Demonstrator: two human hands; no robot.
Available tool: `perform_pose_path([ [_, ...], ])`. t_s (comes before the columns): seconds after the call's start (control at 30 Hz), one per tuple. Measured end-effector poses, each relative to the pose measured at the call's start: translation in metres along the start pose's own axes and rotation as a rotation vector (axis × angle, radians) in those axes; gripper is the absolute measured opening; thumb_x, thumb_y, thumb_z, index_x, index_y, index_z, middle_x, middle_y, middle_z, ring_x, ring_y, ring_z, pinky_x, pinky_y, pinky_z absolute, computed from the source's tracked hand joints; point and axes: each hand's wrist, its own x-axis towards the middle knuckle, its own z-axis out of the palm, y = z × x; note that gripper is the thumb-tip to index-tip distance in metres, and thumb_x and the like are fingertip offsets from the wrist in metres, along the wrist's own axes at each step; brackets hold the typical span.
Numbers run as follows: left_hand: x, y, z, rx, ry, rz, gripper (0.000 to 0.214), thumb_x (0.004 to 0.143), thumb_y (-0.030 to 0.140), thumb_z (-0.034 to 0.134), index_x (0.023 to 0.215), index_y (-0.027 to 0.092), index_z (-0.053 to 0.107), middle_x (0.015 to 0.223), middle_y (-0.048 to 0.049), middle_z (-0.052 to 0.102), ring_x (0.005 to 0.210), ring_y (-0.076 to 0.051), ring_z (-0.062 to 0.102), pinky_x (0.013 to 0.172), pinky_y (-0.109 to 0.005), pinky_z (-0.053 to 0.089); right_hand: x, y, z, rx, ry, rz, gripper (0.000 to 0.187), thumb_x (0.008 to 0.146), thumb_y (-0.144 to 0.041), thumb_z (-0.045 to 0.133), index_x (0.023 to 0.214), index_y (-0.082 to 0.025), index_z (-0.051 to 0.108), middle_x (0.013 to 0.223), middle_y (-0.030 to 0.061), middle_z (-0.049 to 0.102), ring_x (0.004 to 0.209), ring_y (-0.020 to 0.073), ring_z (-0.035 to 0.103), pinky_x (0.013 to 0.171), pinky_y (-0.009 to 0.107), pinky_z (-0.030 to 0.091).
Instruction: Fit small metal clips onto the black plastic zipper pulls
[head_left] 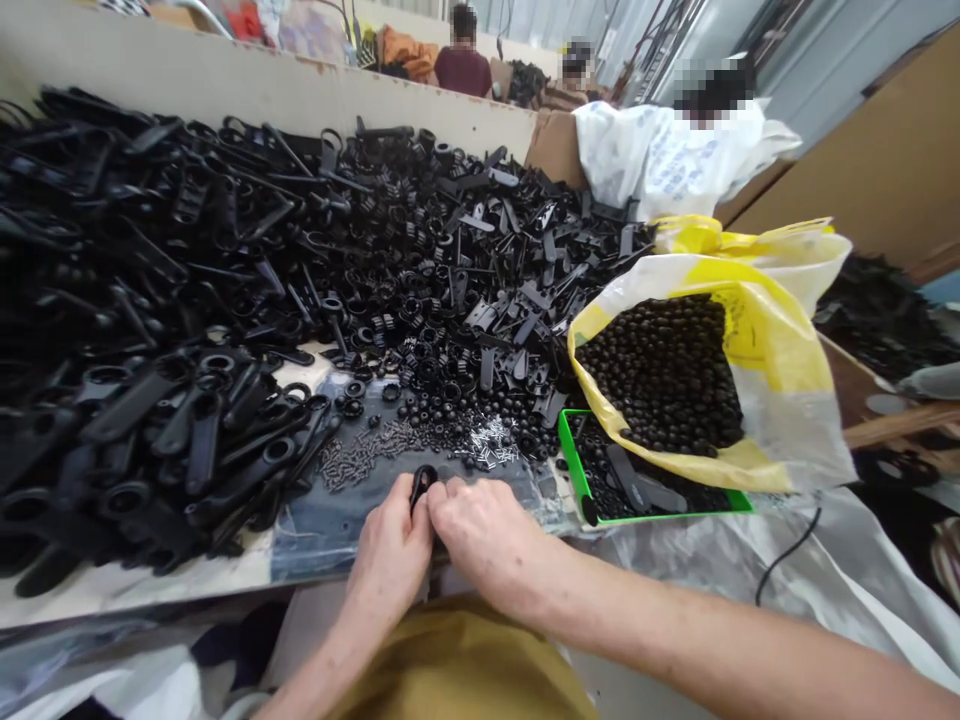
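Observation:
Close to the table's front edge, my left hand (394,535) is closed around a black plastic part (422,482) with a rounded ring end pointing up. Pressed against that part from the other side is my right hand (484,530), its fingers curled in. What the right fingers pinch is hidden behind the knuckles. Just beyond the hands lie small dark screws or springs (364,455), shiny metal pins (493,442) and small black balls (450,408). Black handle-shaped parts with ring ends (202,440) are heaped to the left of my left hand.
A green tray (574,465) holds small black pieces, right of my hands. Over it leans a yellow-and-white bag (780,400) full of black beads (660,370). Mixed black parts (420,250) pile up against the light back board (262,85). Several people sit beyond it.

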Motion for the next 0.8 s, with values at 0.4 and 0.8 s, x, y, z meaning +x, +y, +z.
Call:
perform_pose_path([
  [0.4, -0.010, 0.005, 0.002, 0.150, 0.025, 0.116, 0.026, 0.096, 0.040, 0.036, 0.086, 0.027, 0.056, 0.066, -0.0030, 0.071, 0.062, -0.024, 0.066, 0.058, -0.027, 0.037, -0.014, -0.001, -0.024, 0.001, -0.022, -0.021, 0.003, 0.088, -0.010, 0.071, 0.087, -0.012, 0.072, 0.079, 0.0089, 0.076, 0.071, 0.0257, 0.076, 0.057, 0.031, 0.054],
  [0.8, 0.020, 0.040, -0.051, 0.248, 0.379, 0.077, 0.030, 0.089, 0.043, 0.046, 0.095, 0.023, 0.068, 0.050, 0.0031, 0.046, 0.047, -0.019, 0.046, 0.055, -0.029, 0.022, -0.104, 0.032, 0.003, 0.272, 0.411, 0.103, 0.025, 0.096, -0.017, 0.057, 0.117, -0.025, 0.068, 0.095, 0.0013, 0.080, 0.079, 0.0191, 0.078, 0.065, 0.024, 0.055],
])
